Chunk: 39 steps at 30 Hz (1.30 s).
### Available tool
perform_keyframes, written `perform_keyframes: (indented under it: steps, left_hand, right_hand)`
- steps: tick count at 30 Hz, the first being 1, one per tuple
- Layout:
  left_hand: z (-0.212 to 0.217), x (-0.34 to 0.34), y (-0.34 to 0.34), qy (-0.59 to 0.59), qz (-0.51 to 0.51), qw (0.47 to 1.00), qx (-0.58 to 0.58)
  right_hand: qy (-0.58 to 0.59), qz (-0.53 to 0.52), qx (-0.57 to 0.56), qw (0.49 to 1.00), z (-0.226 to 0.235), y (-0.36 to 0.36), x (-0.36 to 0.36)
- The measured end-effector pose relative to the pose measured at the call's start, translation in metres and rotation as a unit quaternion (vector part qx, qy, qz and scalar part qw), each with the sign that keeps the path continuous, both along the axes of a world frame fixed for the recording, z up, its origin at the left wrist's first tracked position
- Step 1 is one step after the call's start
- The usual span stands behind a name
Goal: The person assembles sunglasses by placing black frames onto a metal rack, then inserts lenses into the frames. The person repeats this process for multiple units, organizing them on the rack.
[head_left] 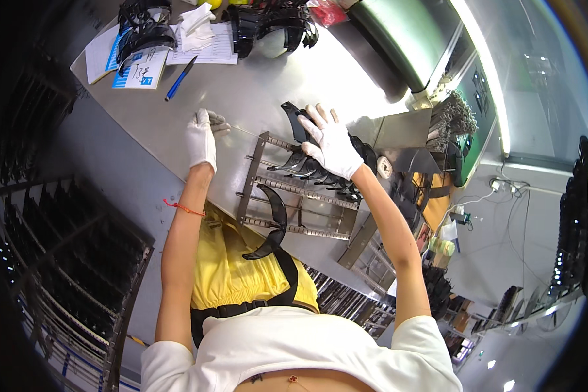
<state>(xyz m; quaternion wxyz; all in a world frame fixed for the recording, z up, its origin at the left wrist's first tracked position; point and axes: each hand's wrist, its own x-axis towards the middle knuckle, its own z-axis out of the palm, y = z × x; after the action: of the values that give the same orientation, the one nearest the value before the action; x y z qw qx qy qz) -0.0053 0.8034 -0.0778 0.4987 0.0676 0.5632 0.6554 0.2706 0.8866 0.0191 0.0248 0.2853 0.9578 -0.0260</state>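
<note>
White-gloved left hand [202,139] curls loosely, its grip unclear, while right hand [333,145] spreads wide over a black curved piece [294,123].

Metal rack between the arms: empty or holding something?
Holding something: curved black pieces lie across the metal rack, by the right hand.

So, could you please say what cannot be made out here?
All in the head view:
- Inside the left hand: hidden by its curled fingers.
- Under the right hand: covered by it.
- Stacked black parts, top left: cut off by the upper edge.
- Dark pieces, far left: too dim to count.
</note>
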Motion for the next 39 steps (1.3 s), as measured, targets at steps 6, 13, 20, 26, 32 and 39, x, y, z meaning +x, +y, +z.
perform_keyframes:
  steps: [6, 13, 20, 26, 32, 39]
  left_hand:
    - [0.004, 0.003, -0.002, -0.028, -0.010, 0.999, -0.021]
    - [-0.016, 0.063, -0.005, -0.011, -0.148, 0.987, -0.069]
    - [-0.031, -0.029, 0.002, -0.058, -0.081, 0.995, -0.001]
    - [-0.031, -0.043, 0.011, -0.009, -0.049, 0.996, -0.072]
    - [-0.026, -0.010, 0.007, 0.006, -0.022, 0.994, -0.103]
    - [-0.036, 0.005, 0.005, -0.044, -0.061, 0.994, -0.084]
  right_hand:
    - [0.007, 0.005, 0.021, 1.000, 0.003, -0.001, 0.002]
    - [0.012, 0.011, 0.018, 1.000, 0.005, 0.000, 0.017]
    - [0.042, 0.011, 0.020, 0.999, -0.002, 0.001, 0.045]
    - [0.029, 0.013, 0.019, 0.999, -0.005, 0.004, 0.032]
    - [0.025, 0.012, 0.031, 0.999, -0.008, 0.000, 0.032]
    - [0.025, 0.022, 0.024, 0.999, -0.003, 0.001, 0.027]
